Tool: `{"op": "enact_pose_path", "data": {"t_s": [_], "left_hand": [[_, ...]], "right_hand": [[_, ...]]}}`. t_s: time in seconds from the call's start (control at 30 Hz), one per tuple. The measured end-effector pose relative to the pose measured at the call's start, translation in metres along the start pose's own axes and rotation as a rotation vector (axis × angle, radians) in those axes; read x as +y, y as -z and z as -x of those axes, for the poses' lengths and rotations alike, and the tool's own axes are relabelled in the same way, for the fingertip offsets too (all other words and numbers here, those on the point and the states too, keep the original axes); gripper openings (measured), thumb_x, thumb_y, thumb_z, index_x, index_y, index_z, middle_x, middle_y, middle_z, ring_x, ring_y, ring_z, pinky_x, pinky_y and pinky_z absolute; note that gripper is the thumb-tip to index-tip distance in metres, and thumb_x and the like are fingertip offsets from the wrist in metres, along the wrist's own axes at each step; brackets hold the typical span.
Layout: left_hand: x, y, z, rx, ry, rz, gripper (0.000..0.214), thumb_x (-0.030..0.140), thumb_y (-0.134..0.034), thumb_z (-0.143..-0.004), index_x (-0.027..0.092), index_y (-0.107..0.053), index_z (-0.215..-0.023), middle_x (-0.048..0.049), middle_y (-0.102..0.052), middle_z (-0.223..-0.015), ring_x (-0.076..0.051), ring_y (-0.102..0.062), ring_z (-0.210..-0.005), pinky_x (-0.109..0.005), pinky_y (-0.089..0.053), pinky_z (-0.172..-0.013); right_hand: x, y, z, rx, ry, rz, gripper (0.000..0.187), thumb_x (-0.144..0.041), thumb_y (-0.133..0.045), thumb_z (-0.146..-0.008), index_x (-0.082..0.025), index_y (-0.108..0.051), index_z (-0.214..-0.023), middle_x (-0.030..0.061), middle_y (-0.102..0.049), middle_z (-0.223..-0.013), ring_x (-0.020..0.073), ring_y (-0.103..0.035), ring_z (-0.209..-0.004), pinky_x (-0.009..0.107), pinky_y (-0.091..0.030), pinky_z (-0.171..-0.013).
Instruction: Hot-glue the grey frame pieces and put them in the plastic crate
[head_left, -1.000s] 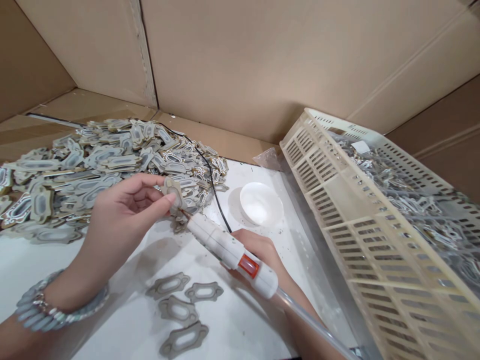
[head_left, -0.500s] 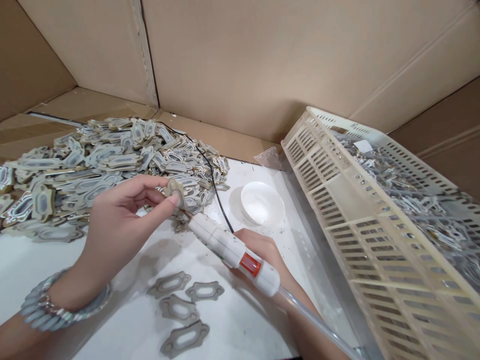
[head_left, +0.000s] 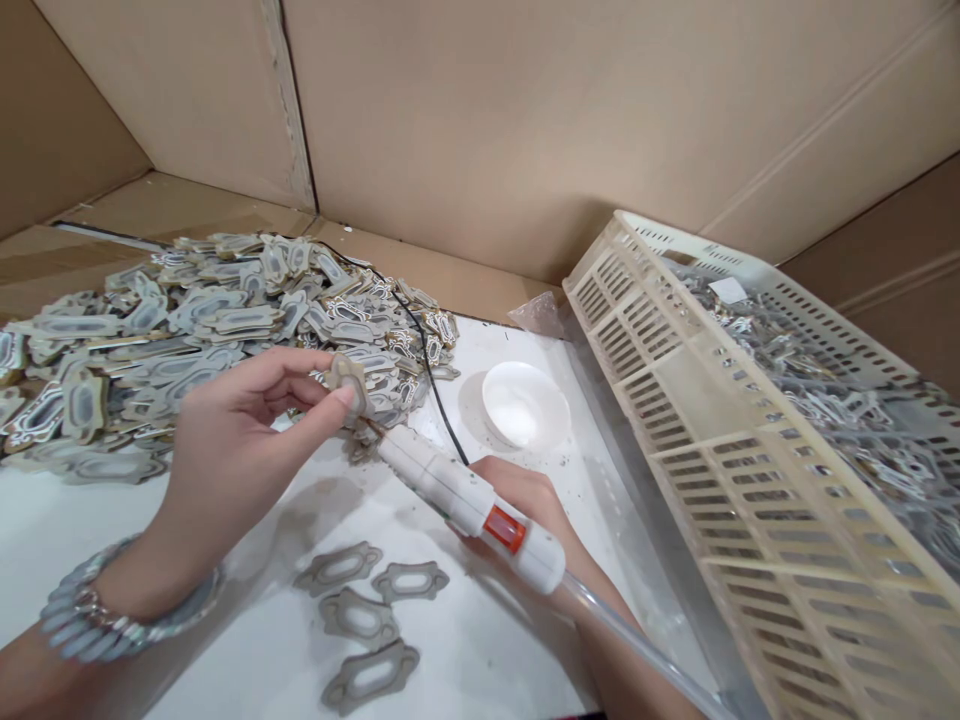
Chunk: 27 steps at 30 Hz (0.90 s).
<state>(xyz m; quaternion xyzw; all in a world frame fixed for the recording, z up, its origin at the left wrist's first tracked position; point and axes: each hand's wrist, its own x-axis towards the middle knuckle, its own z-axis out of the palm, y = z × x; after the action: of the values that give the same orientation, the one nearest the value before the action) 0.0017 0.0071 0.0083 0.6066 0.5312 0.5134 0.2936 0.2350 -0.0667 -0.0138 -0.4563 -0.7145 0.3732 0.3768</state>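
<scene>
My left hand (head_left: pixel 247 440), wearing a beaded bracelet, pinches a small grey scalloped plate (head_left: pixel 348 384) between thumb and fingers. My right hand (head_left: pixel 517 485) is wrapped round a white pen-like tool (head_left: pixel 435 470) with a red window and a clear tube at its rear; most of those fingers are hidden behind it. The tool's thin tip points at the lower edge of the held plate; whether they touch I cannot tell. Below the hands several similar grey plates (head_left: pixel 373 675) with oblong openings lie flat on the white work surface (head_left: pixel 465 660).
A large heap of matching plates (head_left: pixel 217 320) spreads over the left and back. Behind the tool stands a white bowl (head_left: pixel 510 405), with a black cable (head_left: pixel 431 375) running beside it. A cream slatted crate (head_left: pixel 675 390) holding bagged metal parts fills the right. Cardboard walls (head_left: pixel 525 130) enclose the back.
The tool has shifted very slightly to the right, and the plate in my left hand has tilted a little. The loose plates and heap stay put.
</scene>
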Motion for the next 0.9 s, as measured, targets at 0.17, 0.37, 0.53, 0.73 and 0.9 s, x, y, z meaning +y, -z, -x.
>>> {"op": "enact_pose_path", "data": {"t_s": [0.17,0.37,0.53,0.73,0.9], "left_hand": [[-0.002,0.0,-0.001,0.005,0.005,0.069,0.022,0.039,-0.076,-0.07,0.025,-0.071,-0.087,0.0043,-0.064,-0.058,-0.014,-0.059,-0.049,-0.025,-0.046,-0.049],[-0.002,0.001,-0.001,-0.007,0.023,0.111,0.022,0.037,-0.077,-0.069,0.024,-0.071,-0.085,0.0039,-0.065,-0.058,-0.013,-0.06,-0.049,-0.022,-0.049,-0.048],[0.0,-0.001,-0.004,-0.012,0.101,0.176,0.025,0.036,-0.078,-0.066,0.022,-0.069,-0.085,0.0021,-0.066,-0.059,-0.014,-0.061,-0.05,-0.022,-0.052,-0.047],[-0.006,0.002,-0.012,0.026,0.167,0.137,0.034,0.041,-0.077,-0.063,0.02,-0.071,-0.089,0.0013,-0.065,-0.061,-0.014,-0.059,-0.052,-0.022,-0.048,-0.05],[-0.016,0.01,-0.027,0.036,0.134,-0.258,0.053,0.054,-0.07,-0.072,0.019,-0.074,-0.111,0.0006,-0.072,-0.07,-0.015,-0.059,-0.062,-0.025,-0.045,-0.062]], "right_hand": [[0.0,0.0,0.0,-0.002,-0.022,0.004,0.015,-0.018,-0.061,-0.085,-0.023,-0.058,-0.071,-0.0013,-0.062,-0.071,0.0139,-0.058,-0.064,0.024,-0.045,-0.059],[0.0,0.0,0.002,0.003,-0.032,-0.011,0.014,-0.015,-0.062,-0.083,-0.022,-0.059,-0.071,-0.001,-0.063,-0.072,0.0137,-0.059,-0.066,0.023,-0.045,-0.06],[0.0,0.0,0.001,0.002,-0.042,0.008,0.014,-0.015,-0.062,-0.082,-0.022,-0.06,-0.071,-0.001,-0.063,-0.072,0.0141,-0.059,-0.064,0.024,-0.045,-0.059],[-0.002,0.003,-0.003,0.075,-0.029,0.042,0.015,-0.02,-0.063,-0.085,-0.023,-0.057,-0.071,-0.0017,-0.06,-0.068,0.0137,-0.055,-0.06,0.025,-0.043,-0.056],[-0.003,0.005,-0.004,0.205,-0.139,0.096,0.023,-0.029,-0.064,-0.084,-0.023,-0.049,-0.067,-0.0015,-0.054,-0.065,0.0136,-0.05,-0.058,0.026,-0.04,-0.053]]}}
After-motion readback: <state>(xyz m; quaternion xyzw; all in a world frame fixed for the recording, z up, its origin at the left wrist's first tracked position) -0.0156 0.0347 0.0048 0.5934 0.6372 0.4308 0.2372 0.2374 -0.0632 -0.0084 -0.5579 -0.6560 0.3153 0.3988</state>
